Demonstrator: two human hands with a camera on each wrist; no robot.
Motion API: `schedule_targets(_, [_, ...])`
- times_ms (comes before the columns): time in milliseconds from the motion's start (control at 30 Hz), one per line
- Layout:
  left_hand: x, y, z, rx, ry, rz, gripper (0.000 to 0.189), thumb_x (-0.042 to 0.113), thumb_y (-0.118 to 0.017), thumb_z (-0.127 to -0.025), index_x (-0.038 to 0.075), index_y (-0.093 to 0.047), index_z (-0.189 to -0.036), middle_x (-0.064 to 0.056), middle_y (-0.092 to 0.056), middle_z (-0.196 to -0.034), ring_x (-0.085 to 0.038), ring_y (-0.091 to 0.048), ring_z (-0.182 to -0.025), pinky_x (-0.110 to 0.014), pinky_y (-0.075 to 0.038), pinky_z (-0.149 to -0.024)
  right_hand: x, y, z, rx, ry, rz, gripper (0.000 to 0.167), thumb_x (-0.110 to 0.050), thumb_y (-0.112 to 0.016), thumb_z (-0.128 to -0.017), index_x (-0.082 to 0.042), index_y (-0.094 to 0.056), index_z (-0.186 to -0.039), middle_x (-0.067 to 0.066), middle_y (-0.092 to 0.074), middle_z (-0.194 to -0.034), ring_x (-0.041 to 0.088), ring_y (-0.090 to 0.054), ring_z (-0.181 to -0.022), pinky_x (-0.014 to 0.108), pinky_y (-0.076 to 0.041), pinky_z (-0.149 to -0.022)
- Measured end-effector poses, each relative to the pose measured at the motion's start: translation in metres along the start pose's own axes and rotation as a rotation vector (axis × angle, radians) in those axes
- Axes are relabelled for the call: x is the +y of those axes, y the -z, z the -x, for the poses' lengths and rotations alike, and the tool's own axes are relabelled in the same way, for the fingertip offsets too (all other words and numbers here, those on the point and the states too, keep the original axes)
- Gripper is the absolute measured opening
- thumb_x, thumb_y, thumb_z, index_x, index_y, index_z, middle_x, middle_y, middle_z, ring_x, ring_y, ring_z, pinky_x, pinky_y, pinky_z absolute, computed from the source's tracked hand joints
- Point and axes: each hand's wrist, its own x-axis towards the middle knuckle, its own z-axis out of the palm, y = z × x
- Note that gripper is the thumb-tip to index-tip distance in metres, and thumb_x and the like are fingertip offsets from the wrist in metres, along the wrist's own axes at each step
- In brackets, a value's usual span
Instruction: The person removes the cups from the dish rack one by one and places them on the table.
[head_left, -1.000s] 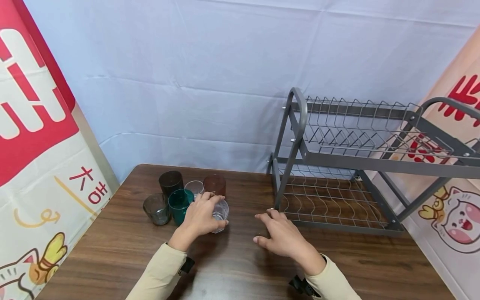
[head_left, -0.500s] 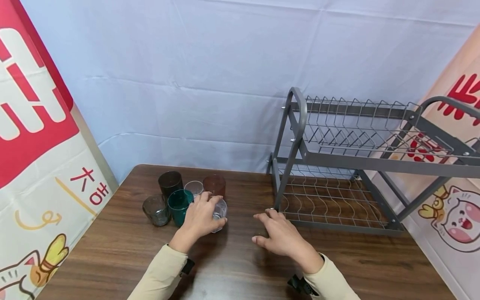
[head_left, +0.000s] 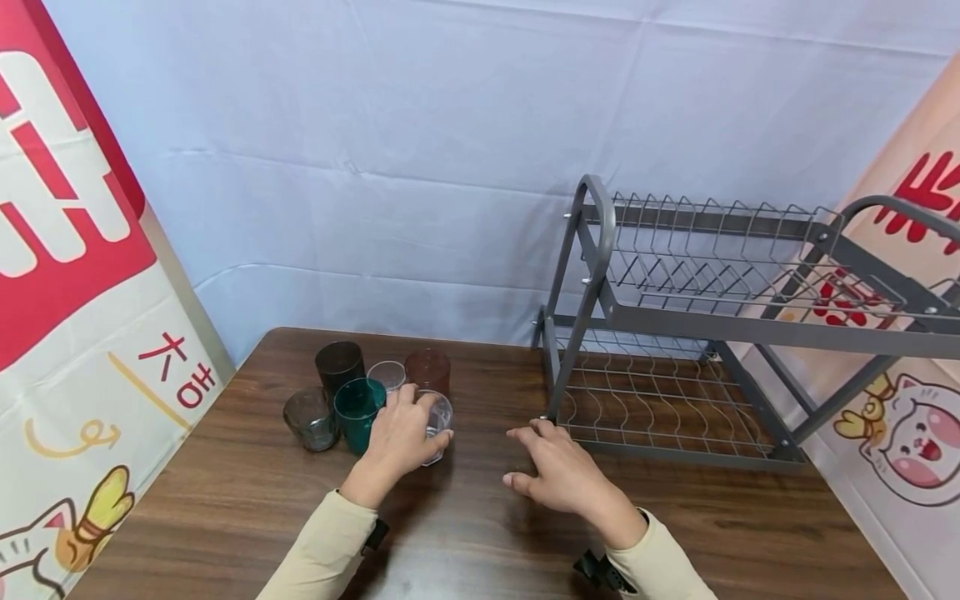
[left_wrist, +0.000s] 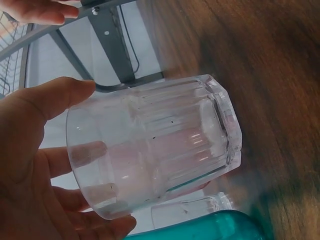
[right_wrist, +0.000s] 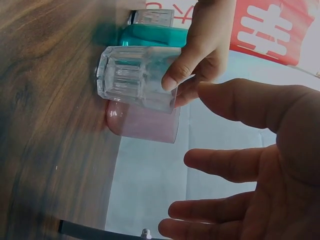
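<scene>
My left hand (head_left: pixel 400 433) grips a clear faceted drinking glass (left_wrist: pixel 155 145) near its rim, thumb on one side and fingers on the other. The glass stands upright on the table. Close by on the left is a teal glass (head_left: pixel 360 417), with a grey glass (head_left: pixel 312 421) beyond it. Behind them stand a dark brown glass (head_left: pixel 340 367), a small clear glass (head_left: pixel 387 374) and a reddish glass (head_left: pixel 430 372). My right hand (head_left: pixel 561 468) hovers over the table, fingers spread and holding nothing, near the front left corner of a metal rack.
The two-tier grey dish rack (head_left: pixel 750 321) takes up the right side of the wooden table (head_left: pixel 465 533). A pale cloth (head_left: pixel 420 167) hangs behind the table. Printed red-and-white banners (head_left: pixel 90 275) flank it.
My left hand and the clear glass have shifted very slightly left, towards the teal glass. My right hand has drifted a touch left. The other glasses and the rack look the same.
</scene>
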Motion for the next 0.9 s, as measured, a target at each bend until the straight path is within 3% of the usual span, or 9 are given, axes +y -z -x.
schedule_targets(200, [0.000, 0.005, 0.007, 0.035, -0.011, 0.034, 0.060, 0.043, -0.077, -0.072, 0.009, -0.062, -0.119, -0.021, -0.048, -0.122, -0.037, -0.047, -0.107, -0.050, -0.045, -0.080, 0.003, -0.001, 0.009, 0.045, -0.001, -0.034, 0.050, -0.031, -0.073, -0.080, -0.011, -0.058, -0.123, 0.020, -0.048, -0.125, 0.039, -0.046, -0.115, 0.053, -0.043, -0.081])
schedule_targets(400, [-0.004, 0.012, 0.022, 0.110, -0.052, 0.017, 0.058, 0.042, -0.078, -0.070, 0.008, -0.064, -0.115, -0.020, -0.051, -0.118, -0.036, -0.049, -0.104, -0.048, -0.047, -0.073, 0.010, -0.001, 0.022, 0.186, 0.025, -0.034, 0.046, -0.027, -0.074, -0.079, -0.011, -0.060, -0.120, 0.013, -0.054, -0.120, 0.032, -0.050, -0.112, 0.050, -0.043, -0.083])
schedule_targets(633, [-0.009, 0.018, 0.041, 0.150, -0.112, 0.041, 0.053, 0.040, -0.079, -0.070, 0.010, -0.065, -0.112, -0.019, -0.052, -0.117, -0.035, -0.051, -0.101, -0.049, -0.046, -0.076, 0.020, -0.001, 0.041, 0.317, -0.006, 0.004, 0.041, -0.024, -0.075, -0.078, -0.012, -0.062, -0.115, 0.008, -0.058, -0.115, 0.029, -0.055, -0.106, 0.047, -0.047, -0.078])
schedule_targets(900, [-0.017, 0.026, 0.058, 0.159, -0.149, 0.072, 0.050, 0.040, -0.077, -0.071, 0.013, -0.065, -0.111, -0.015, -0.054, -0.115, -0.031, -0.052, -0.100, -0.046, -0.046, -0.072, 0.031, 0.002, 0.064, 0.373, -0.055, 0.038, 0.041, -0.021, -0.076, -0.077, -0.010, -0.063, -0.114, 0.010, -0.059, -0.114, 0.030, -0.057, -0.103, 0.049, -0.048, -0.074])
